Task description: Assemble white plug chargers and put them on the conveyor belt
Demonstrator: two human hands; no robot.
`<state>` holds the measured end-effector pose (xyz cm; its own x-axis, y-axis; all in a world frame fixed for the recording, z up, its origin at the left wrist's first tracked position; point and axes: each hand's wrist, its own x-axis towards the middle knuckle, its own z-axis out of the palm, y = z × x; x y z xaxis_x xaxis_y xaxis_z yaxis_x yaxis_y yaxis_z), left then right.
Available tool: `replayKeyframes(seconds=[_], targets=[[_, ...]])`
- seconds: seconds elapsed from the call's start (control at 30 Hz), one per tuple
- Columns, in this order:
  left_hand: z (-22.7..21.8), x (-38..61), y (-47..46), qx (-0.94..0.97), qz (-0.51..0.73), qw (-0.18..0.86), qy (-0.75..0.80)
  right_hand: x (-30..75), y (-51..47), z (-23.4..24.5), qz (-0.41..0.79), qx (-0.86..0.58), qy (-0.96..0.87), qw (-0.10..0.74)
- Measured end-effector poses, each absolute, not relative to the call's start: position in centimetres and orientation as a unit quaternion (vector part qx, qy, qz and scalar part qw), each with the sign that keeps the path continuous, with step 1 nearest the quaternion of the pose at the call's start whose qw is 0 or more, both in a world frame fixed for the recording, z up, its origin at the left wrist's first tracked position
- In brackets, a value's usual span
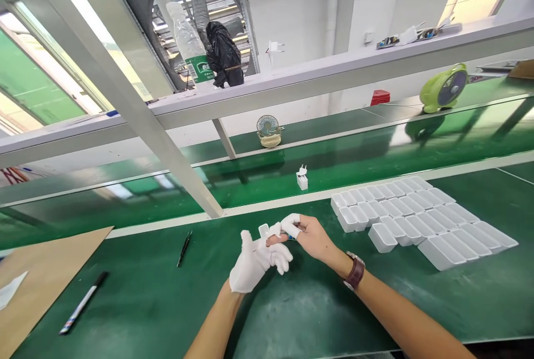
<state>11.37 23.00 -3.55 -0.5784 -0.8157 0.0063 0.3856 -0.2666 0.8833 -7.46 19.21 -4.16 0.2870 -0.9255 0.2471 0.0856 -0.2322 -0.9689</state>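
My left hand (254,265), in a white glove, is turned palm up above the green bench, its fingers loosely curled. At its thumb sits a small white plastic part (263,231) with an open, shallow face. My right hand (311,236) wears white finger covers on some fingertips and reaches over the left palm. Its fingers are pinched at the same small white piece, and one bare finger lies across the glove. A bit of blue-green shows beneath the right fingers, too small to name. The fingers partly hide what lies between the hands.
Rows of white plastic cases (400,211) stand to the right. A white plug adapter (302,178) sits on the green belt ahead. Black tweezers (184,249), a marker (83,302) and brown cardboard (50,270) lie left. A slanted metal post (167,147) supports the shelf (292,80) overhead.
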Motion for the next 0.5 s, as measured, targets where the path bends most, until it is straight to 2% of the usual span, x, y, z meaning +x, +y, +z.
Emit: replayKeyframes(seconds=[0.1, 0.27, 0.5], targets=[[-3.5, 11.4, 23.6, 0.246, -0.758, 0.396, -0.456, -7.6, 19.1, -4.0, -0.49, -0.57, 0.34, 0.565], [-3.2, 11.0, 24.1, 0.257, -0.752, 0.384, -0.47, -7.5, 19.3, -3.9, -0.451, -0.587, 0.311, 0.595], [-3.2, 10.7, 24.6, 0.288, -0.733, 0.436, -0.435, -7.9, 18.4, -4.4, -0.469, -0.538, 0.366, 0.597]])
